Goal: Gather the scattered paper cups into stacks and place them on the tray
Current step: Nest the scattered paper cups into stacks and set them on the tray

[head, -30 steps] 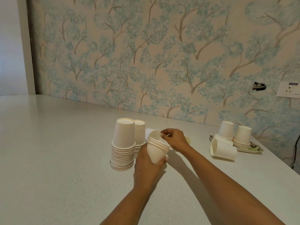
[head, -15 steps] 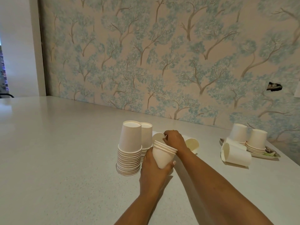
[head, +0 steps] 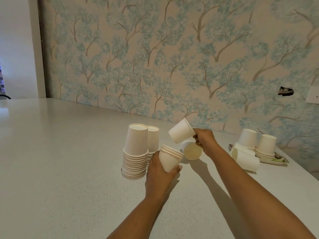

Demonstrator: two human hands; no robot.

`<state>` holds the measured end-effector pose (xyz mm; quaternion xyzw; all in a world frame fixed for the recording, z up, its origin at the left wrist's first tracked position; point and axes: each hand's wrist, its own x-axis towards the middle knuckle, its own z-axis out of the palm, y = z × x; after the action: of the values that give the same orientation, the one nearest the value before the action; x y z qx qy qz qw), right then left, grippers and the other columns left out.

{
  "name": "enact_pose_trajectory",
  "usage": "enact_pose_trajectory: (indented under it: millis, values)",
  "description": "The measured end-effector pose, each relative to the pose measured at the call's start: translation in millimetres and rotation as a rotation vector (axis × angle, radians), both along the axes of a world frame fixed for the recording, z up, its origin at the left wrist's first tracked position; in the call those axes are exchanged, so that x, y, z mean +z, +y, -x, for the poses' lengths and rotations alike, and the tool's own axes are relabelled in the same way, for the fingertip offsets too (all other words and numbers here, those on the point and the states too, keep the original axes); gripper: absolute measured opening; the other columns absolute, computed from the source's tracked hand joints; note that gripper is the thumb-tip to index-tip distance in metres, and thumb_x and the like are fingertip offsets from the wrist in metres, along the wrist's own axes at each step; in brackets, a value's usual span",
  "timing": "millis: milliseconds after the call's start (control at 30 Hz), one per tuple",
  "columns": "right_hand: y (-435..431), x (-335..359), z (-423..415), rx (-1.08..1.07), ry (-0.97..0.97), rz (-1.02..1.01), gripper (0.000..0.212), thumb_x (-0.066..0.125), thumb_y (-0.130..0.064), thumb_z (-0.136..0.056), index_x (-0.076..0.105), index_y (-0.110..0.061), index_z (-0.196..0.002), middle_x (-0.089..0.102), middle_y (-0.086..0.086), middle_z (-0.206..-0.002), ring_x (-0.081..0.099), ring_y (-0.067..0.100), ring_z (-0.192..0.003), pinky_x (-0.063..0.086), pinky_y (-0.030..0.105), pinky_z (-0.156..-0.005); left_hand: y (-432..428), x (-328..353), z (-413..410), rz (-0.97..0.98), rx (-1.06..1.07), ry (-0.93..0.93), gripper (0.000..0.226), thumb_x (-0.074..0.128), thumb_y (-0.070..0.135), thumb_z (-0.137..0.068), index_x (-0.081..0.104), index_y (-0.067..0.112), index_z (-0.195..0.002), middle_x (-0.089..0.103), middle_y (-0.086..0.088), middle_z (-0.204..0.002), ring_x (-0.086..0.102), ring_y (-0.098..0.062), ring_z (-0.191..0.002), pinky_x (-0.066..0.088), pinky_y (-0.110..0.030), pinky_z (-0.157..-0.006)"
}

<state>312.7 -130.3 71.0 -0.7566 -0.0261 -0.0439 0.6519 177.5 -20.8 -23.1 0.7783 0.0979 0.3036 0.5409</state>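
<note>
Head view: you have cups in both hands above a speckled white countertop (head: 69,169), in front of tree-patterned wallpaper.
Left hand (head: 159,173): fingers and thumb curl round the wall of a nested stack (head: 169,159), mouth up, with about 4 rims showing.
Right hand (head: 205,139): fingertips pinch the rim of a single paper cup (head: 180,133). It is tilted with its base toward the left, and sits above and to the right of the nested stack, apart from it.
Loose cup (head: 192,151): it lies on its side on the countertop under your right hand, mouth toward you.
Tall stacks: 2 inverted columns, front (head: 136,149) and back (head: 153,138), stand just left of your left hand.
Tray (head: 279,159): it sits well to the right by the wall and carries 2 short inverted stacks (head: 266,144). More nested cups (head: 246,159) lie on their sides against its near edge.
Handling: these cups look very light and thin-walled, so a hard squeeze will likely dent them. Tall columns may topple if you carry them by the top.
Where to hold: take a single cup by the rolled rim, its stiffest part. Take a stack low round the wall, with support under the base.
Materials: matte white paper, tapered cones with flat bases and a cream interior. The countertop is smooth and hard.
</note>
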Motion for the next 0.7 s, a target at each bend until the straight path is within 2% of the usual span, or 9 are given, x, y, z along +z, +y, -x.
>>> enact_pose_trajectory:
  millis: [100, 200, 267, 367, 467, 567, 633, 700]
  values:
    - [-15, 1, 12, 0.163, 0.078, -0.096, 0.024, 0.048, -0.002, -0.088, 0.053, -0.004, -0.064, 0.036, 0.003, -0.051, 0.026, 0.011, -0.044, 0.024, 0.018, -0.035, 0, 0, 0, -0.006, -0.003, -0.003, 0.077, 0.075, 0.041, -0.070, 0.034, 0.024, -0.132, 0.050, 0.005, -0.126, 0.050, -0.015, -0.111, 0.047, -0.036, -0.093]
    - [-22, -1, 26, 0.251, 0.122, -0.120, 0.033, 0.044, 0.000, -0.089, 0.047, -0.007, -0.057, 0.033, 0.001, -0.045, 0.023, 0.009, -0.036, 0.022, 0.018, -0.034, 0, 0, 0, -0.025, -0.009, -0.002, 0.079, 0.075, 0.043, -0.069, 0.034, 0.024, -0.133, 0.050, 0.005, -0.128, 0.050, -0.016, -0.113, 0.047, -0.038, -0.095]
    - [-22, -4, 37, 0.281, 0.134, -0.065, 0.034, 0.044, 0.000, -0.089, 0.046, -0.007, -0.056, 0.034, 0.001, -0.045, 0.023, 0.009, -0.038, 0.022, 0.018, -0.036, -1, 0, 0, -0.056, -0.020, -0.002, 0.080, 0.075, 0.045, -0.068, 0.033, 0.024, -0.133, 0.049, 0.004, -0.129, 0.050, -0.017, -0.113, 0.048, -0.038, -0.094]
    - [-14, -11, 50, 0.339, 0.116, 0.087, 0.033, 0.048, -0.001, -0.087, 0.048, -0.008, -0.055, 0.035, 0.002, -0.052, 0.024, 0.011, -0.046, 0.024, 0.017, -0.037, -1, 1, -1, -0.096, -0.036, -0.015, 0.080, 0.076, 0.045, -0.066, 0.034, 0.025, -0.131, 0.050, 0.003, -0.127, 0.050, -0.014, -0.108, 0.046, -0.029, -0.085]
    - [-5, -17, 61, 0.333, 0.063, 0.265, 0.023, 0.054, -0.009, -0.086, 0.059, -0.010, -0.063, 0.040, 0.001, -0.057, 0.031, 0.012, -0.051, 0.029, 0.019, -0.044, -1, 2, -2, -0.093, -0.031, -0.010, 0.081, 0.075, 0.045, -0.067, 0.033, 0.025, -0.133, 0.050, 0.002, -0.130, 0.051, -0.017, -0.111, 0.045, -0.030, -0.088]
    - [-4, -21, 67, 0.323, 0.042, 0.318, 0.016, 0.052, -0.019, -0.089, 0.067, -0.012, -0.087, 0.048, 0.001, -0.068, 0.040, 0.013, -0.059, 0.034, 0.022, -0.053, -2, 4, -1, -0.093, -0.029, -0.019, 0.088, 0.074, 0.045, -0.068, 0.024, 0.026, -0.138, 0.046, 0.000, -0.137, 0.050, -0.021, -0.118, 0.047, -0.039, -0.095]
    - [-9, -23, 71, 0.365, 0.088, 0.250, 0.027, 0.047, -0.033, -0.094, 0.065, -0.013, -0.093, 0.055, 0.000, -0.076, 0.049, 0.012, -0.064, 0.040, 0.022, -0.057, -4, 7, 2, -0.080, -0.067, -0.039, 0.095, 0.071, 0.045, -0.072, 0.009, 0.032, -0.142, 0.036, -0.003, -0.145, 0.044, -0.024, -0.126, 0.043, -0.045, -0.101]
    - [-16, -26, 75, 0.426, 0.173, 0.146, 0.049, 0.036, -0.056, -0.092, 0.063, -0.015, -0.094, 0.062, 0.002, -0.082, 0.058, 0.015, -0.072, 0.047, 0.026, -0.062, -9, 11, 6, -0.052, -0.134, -0.094, 0.093, 0.067, 0.043, -0.076, -0.002, 0.043, -0.139, 0.024, -0.003, -0.152, 0.037, -0.025, -0.132, 0.038, -0.042, -0.105]
